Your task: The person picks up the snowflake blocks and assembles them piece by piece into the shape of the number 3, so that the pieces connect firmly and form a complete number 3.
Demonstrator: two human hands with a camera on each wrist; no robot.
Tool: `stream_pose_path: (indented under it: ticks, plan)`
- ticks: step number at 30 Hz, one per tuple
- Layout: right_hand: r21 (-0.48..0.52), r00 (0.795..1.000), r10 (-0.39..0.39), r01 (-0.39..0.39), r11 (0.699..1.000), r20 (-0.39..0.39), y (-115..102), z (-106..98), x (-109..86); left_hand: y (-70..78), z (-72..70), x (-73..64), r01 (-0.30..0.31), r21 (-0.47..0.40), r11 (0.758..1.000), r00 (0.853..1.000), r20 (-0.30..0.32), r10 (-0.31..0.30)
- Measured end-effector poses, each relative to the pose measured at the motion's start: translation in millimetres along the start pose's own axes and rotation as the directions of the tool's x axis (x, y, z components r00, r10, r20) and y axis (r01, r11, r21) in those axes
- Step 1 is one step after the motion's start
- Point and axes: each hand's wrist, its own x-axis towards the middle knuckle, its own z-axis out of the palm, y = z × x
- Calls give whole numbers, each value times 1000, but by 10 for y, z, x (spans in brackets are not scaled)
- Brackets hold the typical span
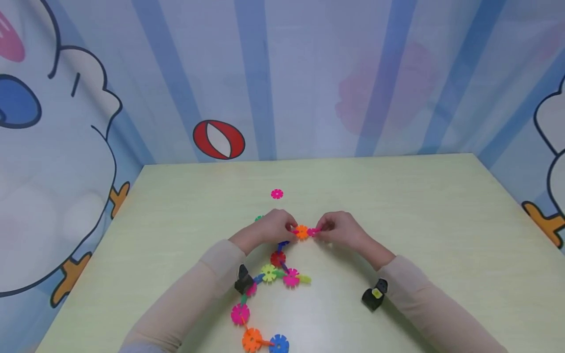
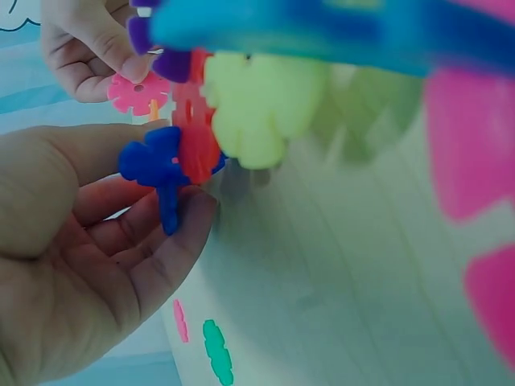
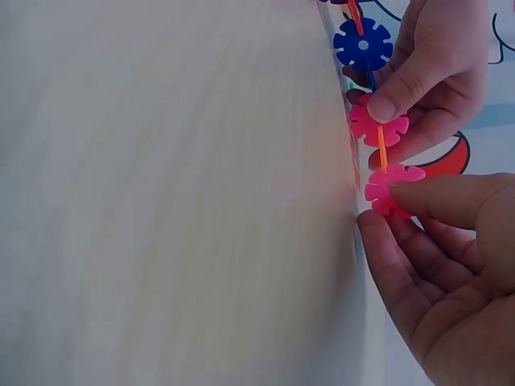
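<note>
Slotted plastic snowflake discs are joined into a winding chain on the table. My left hand (image 1: pixel 277 226) pinches a pink snowflake disc (image 3: pixel 378 121) between thumb and fingers. An orange disc (image 1: pixel 302 232), seen edge-on in the right wrist view, links it to another pink disc (image 3: pixel 393 190) at the chain's end. That end disc is pinched by my right hand (image 1: pixel 344 229). Beside my left fingers, in the left wrist view, are a blue disc (image 2: pixel 159 165) and a red disc (image 2: pixel 195 129). Part of the chain lies hidden beneath my left hand and wrist.
Toward the front, the chain runs through a yellow disc (image 1: pixel 269 273), several pink ones and a blue disc (image 1: pixel 279 344). A loose pink disc (image 1: pixel 276 194) lies farther back. Near my left hand lies a green disc (image 2: pixel 217 352). A printed curtain (image 1: pixel 309 83) borders the table.
</note>
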Motion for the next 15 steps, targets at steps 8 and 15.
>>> stream_pose_path:
  ticks: [8,15]
  plan:
    - [-9,1000,9,-9,1000,-29,-30,79,12,-26,-2,-24,7,2,1000,1000,-17,-7]
    - [3,998,30,-30,1000,-54,-29,140,48,-54,-4,-37,21,-25,999,999,-33,-22]
